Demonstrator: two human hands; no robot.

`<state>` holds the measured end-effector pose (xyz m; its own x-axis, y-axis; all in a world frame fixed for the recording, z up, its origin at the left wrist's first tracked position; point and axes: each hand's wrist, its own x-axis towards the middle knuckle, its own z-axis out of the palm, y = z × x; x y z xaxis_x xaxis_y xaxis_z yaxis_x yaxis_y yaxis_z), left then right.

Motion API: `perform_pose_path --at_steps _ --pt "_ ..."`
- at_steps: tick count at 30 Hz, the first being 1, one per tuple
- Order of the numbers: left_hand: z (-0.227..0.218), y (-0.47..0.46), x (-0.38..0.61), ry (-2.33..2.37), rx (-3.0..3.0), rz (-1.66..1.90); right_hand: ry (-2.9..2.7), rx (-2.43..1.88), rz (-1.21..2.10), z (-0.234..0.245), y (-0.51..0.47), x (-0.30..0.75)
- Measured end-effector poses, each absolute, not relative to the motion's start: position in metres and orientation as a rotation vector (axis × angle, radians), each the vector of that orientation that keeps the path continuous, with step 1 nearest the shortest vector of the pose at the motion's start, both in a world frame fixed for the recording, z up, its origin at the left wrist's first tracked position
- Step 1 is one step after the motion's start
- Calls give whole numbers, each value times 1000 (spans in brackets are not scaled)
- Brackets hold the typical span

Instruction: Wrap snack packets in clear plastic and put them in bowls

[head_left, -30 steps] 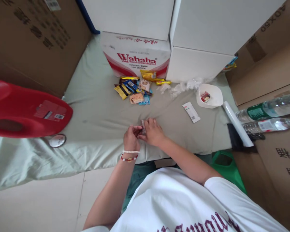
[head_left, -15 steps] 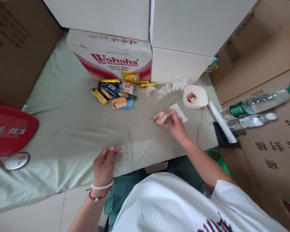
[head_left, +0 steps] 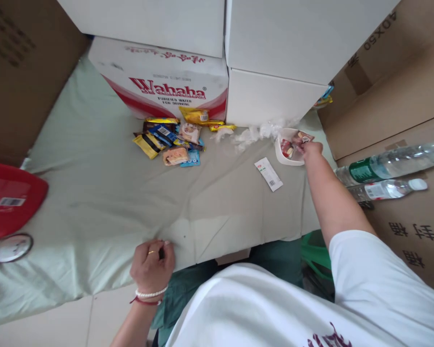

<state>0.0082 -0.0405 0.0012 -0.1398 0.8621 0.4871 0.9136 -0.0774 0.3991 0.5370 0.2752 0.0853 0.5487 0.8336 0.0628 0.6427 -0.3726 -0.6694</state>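
Note:
My right hand (head_left: 311,149) reaches over the white bowl (head_left: 287,159) at the right of the cloth. Its fingers are closed on a reddish-brown snack packet (head_left: 305,138) at the bowl's far right side. Another red and brown packet (head_left: 286,147) lies inside the bowl. My left hand (head_left: 152,262) rests curled near the front edge of the cloth, and whatever its fingers hold is hidden. To the left of the bowl lies a white sachet (head_left: 268,174) with a barcode. Crumpled clear plastic (head_left: 255,136) sits behind it.
A pile of wrapped snacks (head_left: 168,137) lies before the Wahaha carton (head_left: 166,82). White boxes (head_left: 271,96) form a wall at the back. Two plastic bottles (head_left: 386,189) lie at the right. A red object (head_left: 10,200) and a round lid-like disc (head_left: 12,247) are at far left.
My right hand has carried the snack packet right and away from me, into the bowl. My left hand has turned and curled; the small red scrap at its fingertips no longer shows.

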Motion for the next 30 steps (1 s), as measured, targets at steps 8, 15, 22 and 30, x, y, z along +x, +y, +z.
perform_pose_path --at_steps 8,15,22,30 --pt "-1 -42 7 -2038 -2067 -1016 -1125 -2716 355 110 267 534" --pt "-4 -46 10 -2084 -2026 -1072 -1934 -2545 187 124 254 503" --pt "-7 -51 3 -2006 -2140 -1078 -1892 -2344 -145 135 261 433" --pt "-4 -51 4 -1980 -2229 -925 -2124 -2076 56 116 277 343"
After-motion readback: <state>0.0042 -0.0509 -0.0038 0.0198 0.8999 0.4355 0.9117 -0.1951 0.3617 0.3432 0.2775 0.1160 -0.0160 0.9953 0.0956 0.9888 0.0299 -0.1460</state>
